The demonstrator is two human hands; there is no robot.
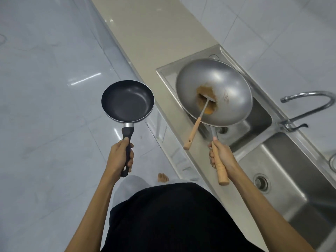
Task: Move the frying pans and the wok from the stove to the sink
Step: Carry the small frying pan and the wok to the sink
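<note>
My left hand [121, 157] grips the black handle of a small dark non-stick frying pan [127, 100], held level over the floor, left of the counter. My right hand [221, 157] grips the wooden handle of a large grey steel wok [218, 84], which hangs over the far basin of the steel sink [261, 117]. Inside the wok lie brown food residue and a metal spatula [198, 120] with a wooden handle sticking out over the rim toward me. The stove is out of view.
The double sink has a near basin [291, 179] with a drain and a curved chrome faucet [309, 104] on its right side. A beige counter [154, 33] runs away from me. Grey tiled floor lies to the left; my bare foot [162, 177] shows below.
</note>
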